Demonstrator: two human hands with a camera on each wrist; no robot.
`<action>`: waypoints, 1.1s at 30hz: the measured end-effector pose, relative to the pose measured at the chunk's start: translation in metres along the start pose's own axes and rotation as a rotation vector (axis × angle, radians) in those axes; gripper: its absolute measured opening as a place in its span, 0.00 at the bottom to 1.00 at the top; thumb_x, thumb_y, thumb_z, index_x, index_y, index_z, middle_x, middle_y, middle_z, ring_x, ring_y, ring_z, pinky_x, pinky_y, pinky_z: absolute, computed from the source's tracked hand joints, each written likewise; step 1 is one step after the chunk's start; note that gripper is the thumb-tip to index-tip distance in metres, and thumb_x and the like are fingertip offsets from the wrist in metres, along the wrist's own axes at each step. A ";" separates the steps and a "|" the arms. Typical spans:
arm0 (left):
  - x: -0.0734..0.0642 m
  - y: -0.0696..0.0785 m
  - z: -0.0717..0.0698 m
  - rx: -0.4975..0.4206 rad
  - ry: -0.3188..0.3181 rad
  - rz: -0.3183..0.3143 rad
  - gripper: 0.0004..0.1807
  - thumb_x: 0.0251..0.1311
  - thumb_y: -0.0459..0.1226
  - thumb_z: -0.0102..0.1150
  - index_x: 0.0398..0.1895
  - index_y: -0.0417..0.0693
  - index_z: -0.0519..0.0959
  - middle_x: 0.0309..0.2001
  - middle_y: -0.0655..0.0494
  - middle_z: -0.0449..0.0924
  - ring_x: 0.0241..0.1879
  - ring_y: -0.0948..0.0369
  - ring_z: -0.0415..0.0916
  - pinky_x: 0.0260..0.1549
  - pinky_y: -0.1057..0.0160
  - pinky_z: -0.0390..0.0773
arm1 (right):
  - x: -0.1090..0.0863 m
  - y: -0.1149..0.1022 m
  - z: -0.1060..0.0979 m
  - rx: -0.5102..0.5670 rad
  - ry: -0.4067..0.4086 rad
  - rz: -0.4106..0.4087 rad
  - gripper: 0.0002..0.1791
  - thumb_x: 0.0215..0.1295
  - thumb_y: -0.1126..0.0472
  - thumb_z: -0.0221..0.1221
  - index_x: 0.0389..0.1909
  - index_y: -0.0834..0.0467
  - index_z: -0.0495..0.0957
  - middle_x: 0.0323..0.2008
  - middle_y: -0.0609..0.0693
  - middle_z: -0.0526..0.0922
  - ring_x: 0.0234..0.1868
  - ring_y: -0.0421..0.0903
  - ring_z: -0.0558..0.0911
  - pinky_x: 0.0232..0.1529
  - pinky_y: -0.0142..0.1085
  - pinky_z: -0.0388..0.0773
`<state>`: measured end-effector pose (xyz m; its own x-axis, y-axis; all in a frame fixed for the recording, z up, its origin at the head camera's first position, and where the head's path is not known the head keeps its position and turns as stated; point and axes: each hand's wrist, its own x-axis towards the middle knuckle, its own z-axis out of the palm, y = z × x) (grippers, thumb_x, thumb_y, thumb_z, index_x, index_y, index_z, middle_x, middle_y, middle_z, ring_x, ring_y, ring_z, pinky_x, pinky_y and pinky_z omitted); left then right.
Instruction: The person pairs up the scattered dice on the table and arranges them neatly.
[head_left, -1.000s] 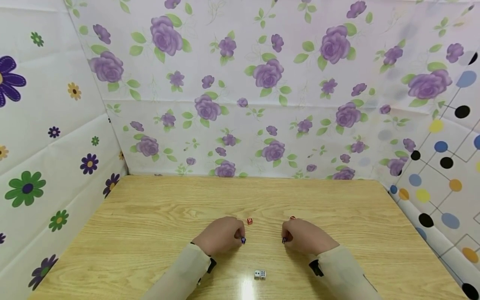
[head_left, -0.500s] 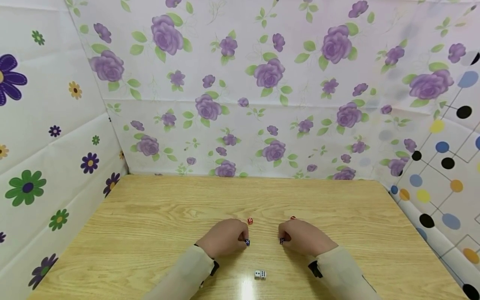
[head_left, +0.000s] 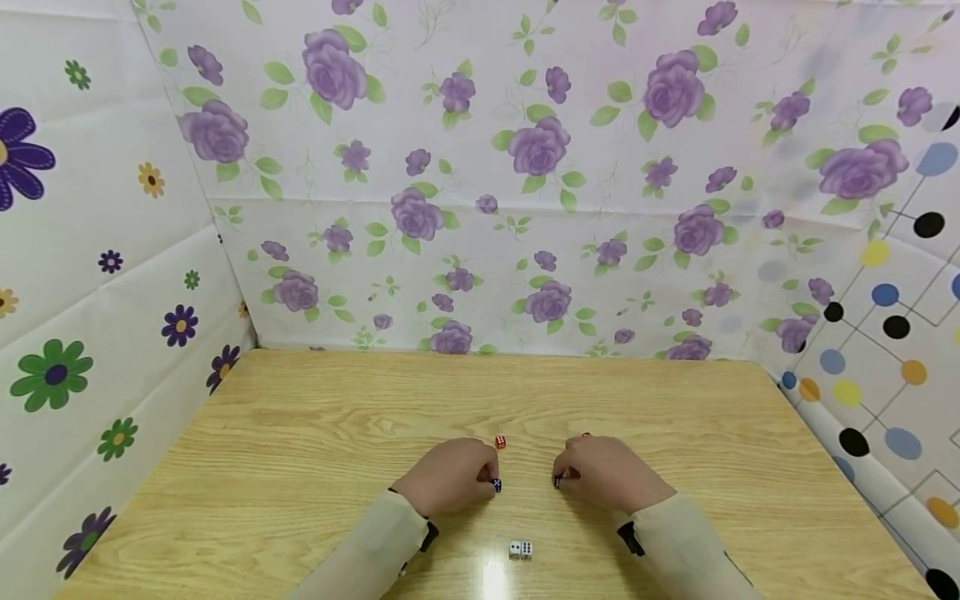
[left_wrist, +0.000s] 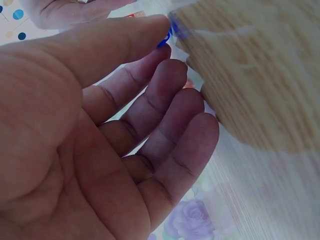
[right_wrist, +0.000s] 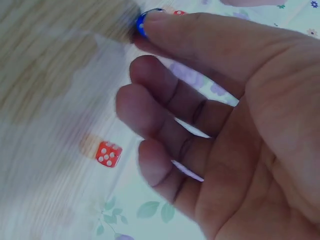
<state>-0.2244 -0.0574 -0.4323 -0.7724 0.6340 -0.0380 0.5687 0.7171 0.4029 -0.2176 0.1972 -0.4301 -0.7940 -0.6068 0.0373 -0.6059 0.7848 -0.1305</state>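
My left hand [head_left: 455, 475] pinches a blue die [head_left: 497, 484] between thumb and index finger, close over the wooden table. In the left wrist view the thumb covers most of that die, and the other fingers are loosely bent. Facing it across a short gap, my right hand [head_left: 606, 473] pinches a second blue die [right_wrist: 142, 25] with thumb and index finger. One red die [head_left: 500, 442] lies just beyond the left fingertips. Another red die [right_wrist: 108, 154] sits past the right hand, mostly hidden behind it in the head view.
Two white dice [head_left: 521, 549] lie side by side on the wooden table [head_left: 315, 417], nearer to me than the hands. Flowered sheets [head_left: 480, 208] rise behind and at the left; a dotted sheet [head_left: 885, 350] stands at the right.
Both hands have moved toward each other with their blue dice, the left to the right and slightly nearer me, the right to the left. The white dice and left red die have stayed put.
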 end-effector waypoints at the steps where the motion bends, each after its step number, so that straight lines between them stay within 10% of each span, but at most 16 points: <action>1: 0.000 0.000 0.000 0.005 0.000 0.003 0.03 0.57 0.41 0.64 0.30 0.58 0.79 0.27 0.71 0.74 0.26 0.72 0.69 0.30 0.68 0.73 | 0.000 0.001 0.000 -0.017 0.009 -0.019 0.03 0.57 0.56 0.66 0.32 0.45 0.86 0.27 0.36 0.76 0.26 0.30 0.71 0.33 0.33 0.75; 11: 0.001 0.000 0.000 0.016 0.001 0.003 0.03 0.58 0.41 0.64 0.30 0.58 0.79 0.27 0.71 0.73 0.25 0.72 0.69 0.28 0.68 0.72 | 0.002 0.001 0.004 -0.004 -0.023 0.009 0.04 0.60 0.57 0.64 0.32 0.44 0.79 0.22 0.38 0.67 0.21 0.34 0.62 0.24 0.32 0.62; 33: 0.008 0.006 0.002 0.024 -0.010 0.004 0.04 0.56 0.42 0.65 0.30 0.58 0.79 0.25 0.71 0.72 0.25 0.71 0.69 0.30 0.69 0.72 | 0.020 -0.017 0.011 0.093 -0.036 -0.026 0.06 0.57 0.60 0.64 0.29 0.47 0.77 0.25 0.36 0.73 0.25 0.34 0.67 0.28 0.29 0.67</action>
<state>-0.2267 -0.0468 -0.4322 -0.7670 0.6400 -0.0457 0.5790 0.7210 0.3807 -0.2226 0.1700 -0.4380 -0.7745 -0.6325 0.0064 -0.6178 0.7544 -0.2218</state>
